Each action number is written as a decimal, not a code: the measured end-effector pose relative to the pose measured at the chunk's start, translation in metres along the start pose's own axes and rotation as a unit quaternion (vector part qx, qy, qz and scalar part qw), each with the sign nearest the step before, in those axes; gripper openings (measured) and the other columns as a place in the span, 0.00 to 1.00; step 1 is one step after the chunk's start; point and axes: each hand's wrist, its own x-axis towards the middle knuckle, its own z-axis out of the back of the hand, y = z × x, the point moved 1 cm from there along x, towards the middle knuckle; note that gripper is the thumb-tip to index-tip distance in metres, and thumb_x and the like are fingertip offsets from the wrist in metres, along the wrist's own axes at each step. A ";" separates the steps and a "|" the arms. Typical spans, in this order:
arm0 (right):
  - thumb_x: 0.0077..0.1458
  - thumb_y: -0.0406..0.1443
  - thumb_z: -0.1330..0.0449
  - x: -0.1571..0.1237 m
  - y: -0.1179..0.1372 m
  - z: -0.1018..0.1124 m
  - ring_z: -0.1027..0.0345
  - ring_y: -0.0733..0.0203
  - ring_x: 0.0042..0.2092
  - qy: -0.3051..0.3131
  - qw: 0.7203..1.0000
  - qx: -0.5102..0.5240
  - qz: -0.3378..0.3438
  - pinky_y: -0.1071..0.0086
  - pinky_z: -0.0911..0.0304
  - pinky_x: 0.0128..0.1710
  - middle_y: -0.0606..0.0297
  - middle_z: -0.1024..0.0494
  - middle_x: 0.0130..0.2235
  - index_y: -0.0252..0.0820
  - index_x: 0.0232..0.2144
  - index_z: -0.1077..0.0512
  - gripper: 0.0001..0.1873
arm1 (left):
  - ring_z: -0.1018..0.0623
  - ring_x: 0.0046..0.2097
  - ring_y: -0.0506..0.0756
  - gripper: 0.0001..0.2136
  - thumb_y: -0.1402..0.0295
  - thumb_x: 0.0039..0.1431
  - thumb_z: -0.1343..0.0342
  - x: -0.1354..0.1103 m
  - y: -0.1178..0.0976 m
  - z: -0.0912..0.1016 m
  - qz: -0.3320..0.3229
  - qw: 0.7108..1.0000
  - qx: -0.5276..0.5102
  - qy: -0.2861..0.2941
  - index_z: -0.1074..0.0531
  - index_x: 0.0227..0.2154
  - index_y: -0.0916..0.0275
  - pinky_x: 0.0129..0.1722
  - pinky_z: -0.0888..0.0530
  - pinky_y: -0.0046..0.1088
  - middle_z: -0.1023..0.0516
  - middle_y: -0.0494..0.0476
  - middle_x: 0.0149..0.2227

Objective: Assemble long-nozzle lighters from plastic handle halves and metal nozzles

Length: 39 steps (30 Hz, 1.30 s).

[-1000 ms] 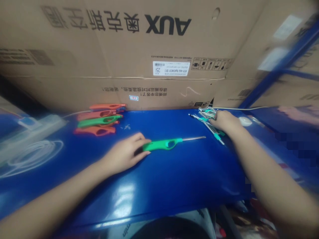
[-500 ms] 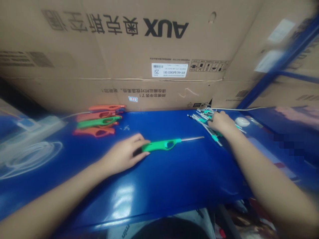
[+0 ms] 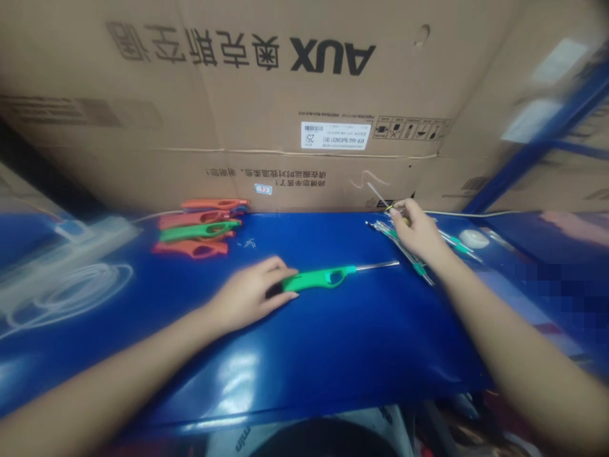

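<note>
My left hand (image 3: 254,293) is closed around the rear end of a green long-nosed lighter (image 3: 311,279), whose metal tube points right over the blue table. In my right hand (image 3: 419,233) is a screwdriver (image 3: 379,194), its thin shaft aimed up and left. A bit of yellow handle shows between the fingers; the rest is hidden. Below and around that hand lie several metal lighter tubes with green collars (image 3: 419,268), partly covered by it.
Orange and green lighter bodies (image 3: 200,232) are stacked at the back left, beside a few tiny screws (image 3: 248,242). A power strip (image 3: 99,235) and coiled white cable (image 3: 80,298) occupy the left. Behind the blue table (image 3: 333,349) stands a cardboard wall (image 3: 228,120).
My right hand has lifted from the pile of metal tubes and now holds a screwdriver. The left hand keeps its hold on the green lighter. The view has shifted slightly left.
</note>
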 end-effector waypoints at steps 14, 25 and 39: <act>0.61 0.43 0.42 -0.055 0.089 -0.064 0.23 0.52 0.43 0.207 0.961 0.157 0.100 0.60 0.30 0.44 0.59 0.18 0.43 0.42 0.42 0.23 0.14 | 0.22 0.46 0.55 0.18 0.64 0.61 0.42 -0.002 -0.004 -0.001 -0.012 0.996 -0.080 -0.025 0.25 0.54 0.59 0.48 0.25 0.32 0.24 0.56 0.48; 0.61 0.38 0.41 -0.040 0.117 -0.098 0.24 0.54 0.45 0.187 0.949 0.178 0.182 0.61 0.32 0.47 0.57 0.18 0.43 0.41 0.41 0.23 0.10 | 0.21 0.45 0.55 0.17 0.63 0.60 0.39 -0.001 0.001 -0.004 -0.016 0.989 -0.137 -0.043 0.23 0.51 0.61 0.47 0.26 0.30 0.22 0.56 0.45; 0.58 0.44 0.38 -0.039 0.120 -0.065 0.25 0.53 0.46 0.137 0.957 0.237 0.093 0.61 0.30 0.46 0.59 0.18 0.46 0.43 0.43 0.22 0.14 | 0.21 0.45 0.55 0.19 0.60 0.59 0.37 0.000 0.003 -0.007 -0.002 0.987 -0.159 -0.036 0.23 0.52 0.59 0.46 0.26 0.31 0.22 0.56 0.45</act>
